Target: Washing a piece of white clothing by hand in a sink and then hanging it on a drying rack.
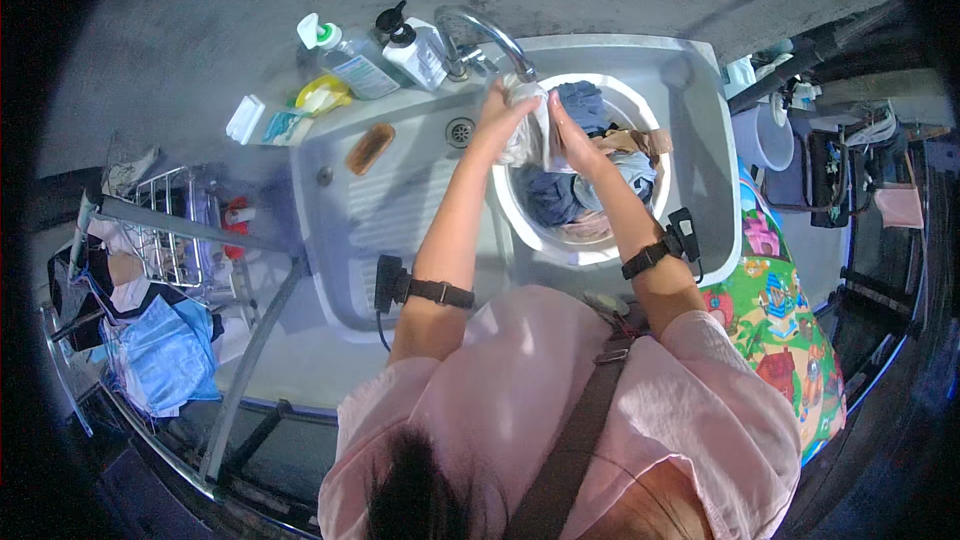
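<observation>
Between my two hands I hold a bunched white cloth (523,139), just below the spout of the chrome faucet (499,30). My left hand (499,120) grips it from the left side, thumb across the top. Pressed against its right side is my right hand (571,133), fingers pointing up toward the faucet. Both hands are over the left part of a white plastic basin (585,256). Inside the basin lie dark blue clothes (551,199), a light blue garment (634,174) and a tan garment (622,141). Whether water is running cannot be made out.
The basin stands in a laundry sink (720,165) with a ribbed washboard side (397,221). A wooden scrub brush (370,149) lies left of the drain (460,133). Behind are pump bottles (420,52) and a yellow dish (322,94). A metal rack (255,367) stands left, a patterned bag (780,330) right.
</observation>
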{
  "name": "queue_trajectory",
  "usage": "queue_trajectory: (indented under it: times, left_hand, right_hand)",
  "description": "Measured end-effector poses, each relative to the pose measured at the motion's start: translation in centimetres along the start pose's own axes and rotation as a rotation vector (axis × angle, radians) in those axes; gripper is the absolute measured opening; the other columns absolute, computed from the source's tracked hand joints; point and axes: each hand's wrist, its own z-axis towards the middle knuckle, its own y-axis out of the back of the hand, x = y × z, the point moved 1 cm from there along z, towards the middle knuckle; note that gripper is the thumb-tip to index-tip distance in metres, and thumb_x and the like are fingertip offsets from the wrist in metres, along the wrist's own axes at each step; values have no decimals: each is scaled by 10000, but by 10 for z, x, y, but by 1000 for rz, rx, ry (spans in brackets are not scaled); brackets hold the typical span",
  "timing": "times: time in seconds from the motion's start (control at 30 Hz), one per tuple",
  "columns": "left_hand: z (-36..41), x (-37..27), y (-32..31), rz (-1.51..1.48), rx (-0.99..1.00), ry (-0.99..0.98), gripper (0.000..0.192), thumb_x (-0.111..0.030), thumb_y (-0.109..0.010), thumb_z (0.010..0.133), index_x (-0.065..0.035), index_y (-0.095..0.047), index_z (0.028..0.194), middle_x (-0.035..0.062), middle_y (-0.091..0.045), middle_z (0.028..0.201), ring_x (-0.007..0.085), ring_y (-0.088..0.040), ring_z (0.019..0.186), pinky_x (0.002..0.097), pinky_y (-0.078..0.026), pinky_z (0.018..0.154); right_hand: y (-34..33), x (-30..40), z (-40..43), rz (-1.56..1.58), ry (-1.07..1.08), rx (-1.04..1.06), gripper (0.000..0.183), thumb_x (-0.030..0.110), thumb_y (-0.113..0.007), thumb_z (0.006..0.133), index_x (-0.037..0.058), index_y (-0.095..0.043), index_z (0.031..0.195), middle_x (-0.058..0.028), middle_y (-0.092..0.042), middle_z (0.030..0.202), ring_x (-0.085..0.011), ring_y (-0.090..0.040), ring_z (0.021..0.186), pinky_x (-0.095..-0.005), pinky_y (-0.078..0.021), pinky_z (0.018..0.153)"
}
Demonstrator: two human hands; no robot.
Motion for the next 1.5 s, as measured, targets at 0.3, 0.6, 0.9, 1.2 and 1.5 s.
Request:
queue_trajectory:
  times: [0.3, 0.6, 0.9, 1.2, 1.5]
  left_hand:
    - [-3, 16, 15, 586, 79, -257, 747, -211, -781, 671, 31, -383, 1256, 158, -469, 1200, 224, -521, 1063, 313, -418, 909]
    - [-7, 6, -6, -95, 179, -110, 591, -109, -718, 682, -19, -450, 1201, 145, -507, 1132, 274, -517, 1060, 355, -411, 936]
    - [-13, 13, 9, -963, 170, 189, 331, -137, -545, 832, 10, -533, 1129, 158, -589, 1107, 294, -554, 1070, 430, -409, 968]
    - [-24, 14, 6, -1186, 135, 152, 517, -405, -464, 912, 17, -485, 1210, 167, -547, 1219, 298, -513, 1148, 441, -376, 1009]
    - [-26, 26, 18, -1033, 248, 390, 716, -624, -463, 839, -61, -464, 1281, 121, -507, 1292, 294, -432, 1241, 500, -322, 1037]
  right_hand:
    - [20, -3, 36, -363, -1, -37, 633, 500, -391, 937, -48, -496, 1235, -180, -545, 1217, -217, -502, 1114, -309, -363, 950]
    - [70, -24, 29, -142, -369, -414, 749, 667, -341, 876, 61, -471, 1298, -113, -609, 1139, -244, -566, 1022, -418, -417, 878]
    - [38, -29, 37, 205, -223, -46, 759, 704, -247, 864, 145, -417, 1349, -60, -443, 1368, -237, -419, 1250, -531, -293, 1019]
    - [-18, 7, 18, 724, -407, 203, 679, 641, -355, 876, 96, -519, 1246, -79, -545, 1256, -227, -533, 1142, -406, -395, 1006]
    - [-13, 24, 16, 576, -151, -92, 351, 258, -518, 887, 2, -542, 1126, -117, -638, 1027, -251, -644, 890, -372, -521, 806]
